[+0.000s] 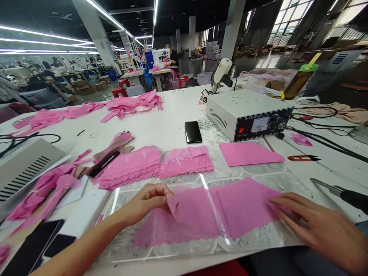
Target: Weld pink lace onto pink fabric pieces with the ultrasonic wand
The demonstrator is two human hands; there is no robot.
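Observation:
In front of me a thin pink fabric panel (244,209) with a scalloped lower edge lies spread on a clear plastic sheet (120,245). It reaches left to a second pink stretch; whether these are one piece or two overlapping, I cannot tell. My left hand (153,201) pinches a turned-up bit of the pink fabric between thumb and fingers. At the right end, my right hand (304,216), slightly blurred, grips the panel's edge with its fingertips. Just beyond lie a stack of scalloped pink pieces (130,166), a lace-patterned pink pile (185,161) and a plain pink piece (250,153).
A grey control box (250,111) with a dial and cables stands at the back right. A black phone (193,132) lies beside it. Red thread snips (304,158) and black-handled scissors (345,193) lie right. Pink fabric bundles (129,105) and another vented box (27,166) are left.

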